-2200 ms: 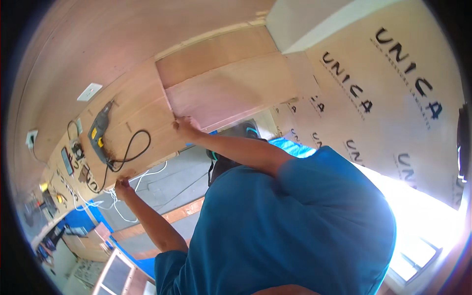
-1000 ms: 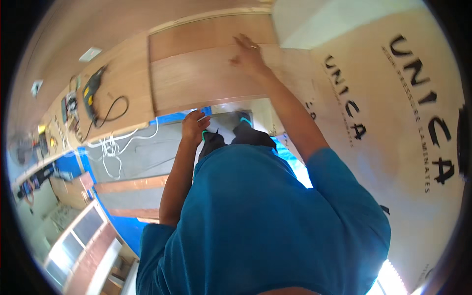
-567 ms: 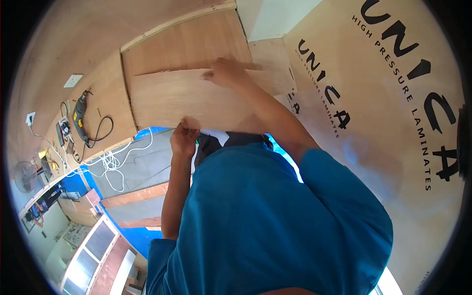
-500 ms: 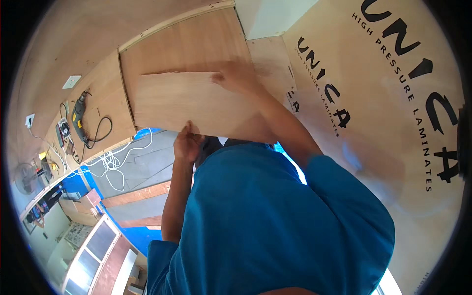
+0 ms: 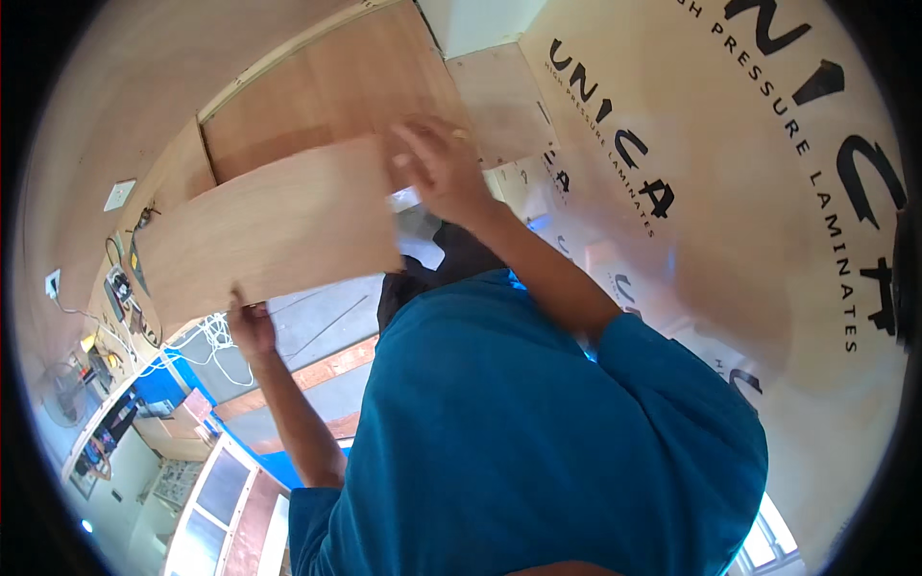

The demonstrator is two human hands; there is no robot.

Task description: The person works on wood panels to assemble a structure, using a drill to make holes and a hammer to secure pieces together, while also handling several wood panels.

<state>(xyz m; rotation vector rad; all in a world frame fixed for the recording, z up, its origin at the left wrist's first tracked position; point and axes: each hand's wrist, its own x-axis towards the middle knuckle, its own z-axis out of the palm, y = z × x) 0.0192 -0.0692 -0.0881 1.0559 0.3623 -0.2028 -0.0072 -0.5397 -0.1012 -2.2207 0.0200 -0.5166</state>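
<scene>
One thin board (image 5: 274, 226) at ten o'clock — left hand (image 5: 252, 328) pinching its six-o'clock edge, right hand (image 5: 444, 175) spread by its three-o'clock end, contact unclear — is best supported at both ends.

Window (image 5: 765, 542) bright, daylit. Pale glare patches on printed wall (image 5: 730, 240). Right hand (image 5: 442, 173) motion-blurred; board (image 5: 274, 226) slightly soft. Straight edges bow toward black rim.

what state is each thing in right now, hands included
Wooden panel, tilted
Left hand, closed on the panel's lower edge
Right hand, open, by the panel's right edge, contact unclear
Drill, mostly hidden behind the panel
White cord, loosely tangled
Black plug, in its wall socket
Fan, too blurred to tell if running
</scene>
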